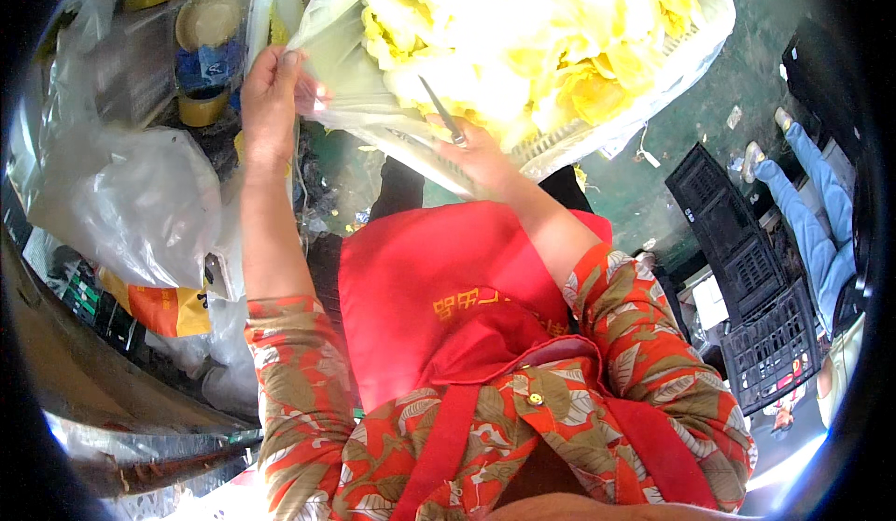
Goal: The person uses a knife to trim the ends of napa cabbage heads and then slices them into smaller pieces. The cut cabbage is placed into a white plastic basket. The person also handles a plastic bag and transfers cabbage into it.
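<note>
Cabbage (523,35) fills white crate (691,49), top edge cut off.
Left hand (271,101) pinches clear plastic bag (341,63) at crate's left corner; right hand (481,152) grips knife (441,110), handle hidden in its fist.

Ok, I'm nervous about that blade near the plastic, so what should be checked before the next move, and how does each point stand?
1. Left hand grips the clear plastic bag edge: ok.
2. Right hand holds the knife firmly: ok.
3. Knife tip points away from the left hand: ok.
4. Blade clear of the bag: cannot tell, it overlaps the plastic.
5. Yellow cabbage sits steadily in the white crate: ok.
6. Bystander's blue-trousered legs stand away from the knife: ok.
</note>
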Demonstrator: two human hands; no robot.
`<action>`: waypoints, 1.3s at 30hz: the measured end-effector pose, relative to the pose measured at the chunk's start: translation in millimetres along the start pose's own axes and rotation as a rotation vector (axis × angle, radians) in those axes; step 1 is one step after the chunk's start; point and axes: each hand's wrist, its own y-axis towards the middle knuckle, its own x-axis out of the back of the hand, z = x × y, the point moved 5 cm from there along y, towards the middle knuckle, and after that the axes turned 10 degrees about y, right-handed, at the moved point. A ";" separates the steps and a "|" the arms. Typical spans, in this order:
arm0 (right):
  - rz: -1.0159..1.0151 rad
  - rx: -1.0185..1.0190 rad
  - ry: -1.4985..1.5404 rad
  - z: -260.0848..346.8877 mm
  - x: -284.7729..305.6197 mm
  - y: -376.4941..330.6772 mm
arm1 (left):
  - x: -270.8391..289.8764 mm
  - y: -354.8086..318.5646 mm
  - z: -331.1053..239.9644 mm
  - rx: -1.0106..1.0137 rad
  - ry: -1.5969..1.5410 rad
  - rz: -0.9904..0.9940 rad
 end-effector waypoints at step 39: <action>-0.078 -0.173 0.140 14.6 36.4 -76.8 | 9.3 -28.6 -69.2 -0.330 0.359 -0.347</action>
